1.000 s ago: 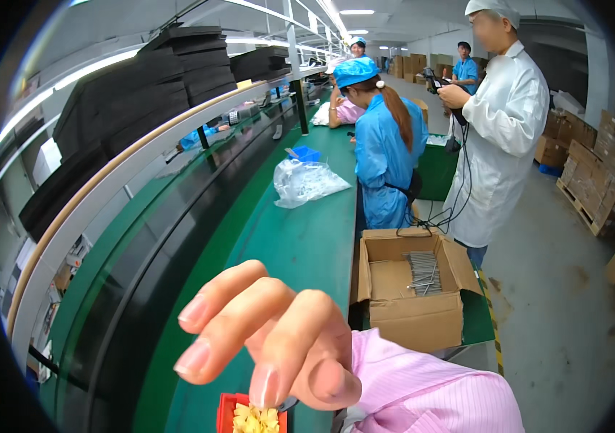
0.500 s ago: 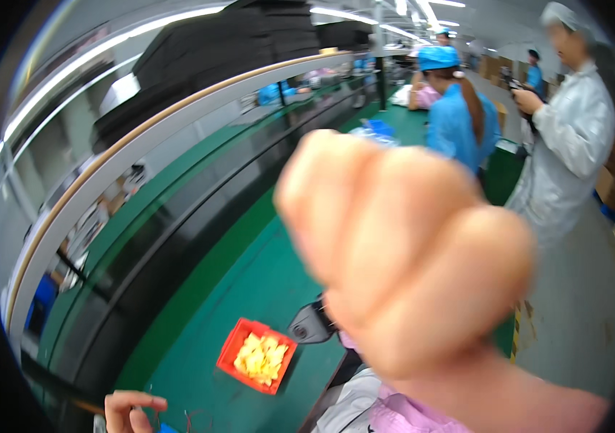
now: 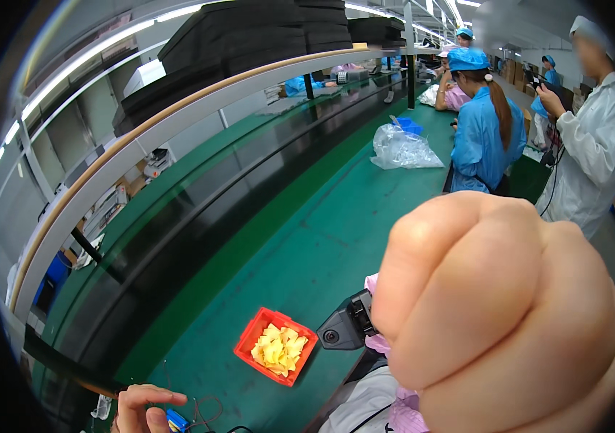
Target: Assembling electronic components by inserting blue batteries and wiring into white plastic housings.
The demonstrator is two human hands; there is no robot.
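Note:
Close in front of me on the right, my right hand (image 3: 495,303) is a tight fist that covers much of the view. Nothing sticks out of it. My left hand (image 3: 143,408) is low at the left edge of the bench, partly cut off, its index finger stretched out and thumb apart below it. Next to its thumb lies a small blue block (image 3: 176,420) with thin wires. Between the hands, a red open box (image 3: 249,334) full of yellow pieces (image 3: 278,348) sits on the green bench top (image 3: 307,252). A black camera-like device (image 3: 343,326) shows beside the fist.
A long dark conveyor belt (image 3: 199,209) runs along the left under a curved shelf rail (image 3: 141,123). Farther up the bench lie a clear plastic bag (image 3: 402,148) and a blue bin (image 3: 408,126). A person in blue (image 3: 491,130) sits there; another in white (image 3: 599,144) stands at right.
My right fist has moved right and down across the view, uncovering the plastic bag and more of the bench. My left hand has shifted slightly right and up in the picture.

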